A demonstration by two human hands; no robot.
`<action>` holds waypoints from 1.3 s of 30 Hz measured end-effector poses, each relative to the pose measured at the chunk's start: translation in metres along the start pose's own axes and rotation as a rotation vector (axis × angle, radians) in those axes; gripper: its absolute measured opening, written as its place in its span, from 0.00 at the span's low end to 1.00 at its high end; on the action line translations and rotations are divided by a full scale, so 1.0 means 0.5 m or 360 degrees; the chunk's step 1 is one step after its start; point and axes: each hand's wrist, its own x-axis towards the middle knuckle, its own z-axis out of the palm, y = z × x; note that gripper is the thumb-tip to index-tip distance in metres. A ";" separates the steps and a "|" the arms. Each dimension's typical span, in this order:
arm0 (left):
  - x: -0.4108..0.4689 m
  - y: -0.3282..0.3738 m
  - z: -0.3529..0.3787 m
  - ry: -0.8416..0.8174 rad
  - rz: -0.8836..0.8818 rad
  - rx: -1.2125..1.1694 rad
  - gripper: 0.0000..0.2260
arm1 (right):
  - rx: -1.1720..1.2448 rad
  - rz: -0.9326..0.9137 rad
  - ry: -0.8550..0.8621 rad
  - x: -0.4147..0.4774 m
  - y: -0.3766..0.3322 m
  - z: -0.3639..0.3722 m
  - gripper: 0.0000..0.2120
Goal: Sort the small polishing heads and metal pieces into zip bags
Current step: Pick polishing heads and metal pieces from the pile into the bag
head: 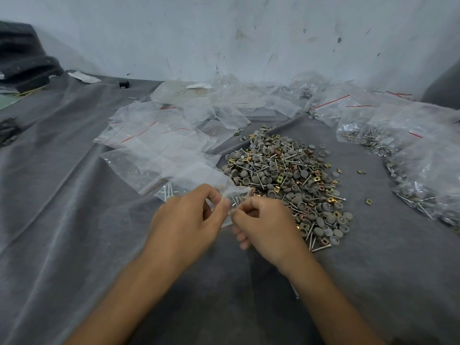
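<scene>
Both hands meet low in the middle of the view, over a bench covered by a grey cloth (74,195). The left hand (189,220) pinches the edge of a small clear zip bag (237,194) between thumb and curled fingers (222,207), and the right hand (263,225) pinches the same bag from the other side, its fingers (242,212) curled in tight against it. The bag is lifted just off the cloth between the two hands, crumpled, and thin metal pins show through the plastic. Directly behind and to the right of the hands lies the pile (286,183) of loose parts: round grey polishing heads, slim silver pins and small yellow square metal pieces all mixed together, its near edge touching the right hand's knuckles. A few stray yellow pieces (368,201) sit apart from it on the cloth to the right. To the left of the pile a loose spread of empty zip bags (154,135) with red seal lines overlaps itself, and some pins (169,190) lie beneath its near edge. Along the right side filled bags (410,155) hold grey heads and pins. A scuffed pale wall (224,33) rises behind, with a small black object (123,84) near its foot at the left.
</scene>
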 end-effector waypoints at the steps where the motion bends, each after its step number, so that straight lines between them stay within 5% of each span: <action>1: 0.000 -0.001 0.001 0.0001 0.0010 0.0008 0.13 | 0.0092 0.0003 0.0001 0.000 -0.001 0.001 0.07; 6: 0.003 -0.012 0.002 0.0036 -0.0034 0.0014 0.11 | 0.0690 0.0087 -0.0054 -0.002 -0.016 -0.008 0.09; 10: 0.006 -0.015 -0.001 0.0067 -0.0054 0.0003 0.14 | 0.0629 0.0025 0.0013 0.002 -0.021 -0.065 0.09; 13: 0.007 -0.016 -0.002 0.0051 -0.0071 -0.0008 0.12 | 0.0047 -0.0083 0.0094 -0.001 -0.010 -0.121 0.04; 20: 0.013 -0.013 -0.001 0.0068 -0.0061 -0.0022 0.13 | -0.1349 0.0126 -0.0712 -0.068 0.012 -0.181 0.19; 23: 0.016 -0.010 0.002 0.0062 -0.0070 -0.0016 0.11 | -0.1451 0.0221 -0.0849 -0.077 0.002 -0.172 0.10; 39: 0.012 -0.011 -0.006 0.0055 -0.0071 -0.0046 0.12 | -0.1216 -0.0251 -0.0005 -0.033 0.015 -0.103 0.10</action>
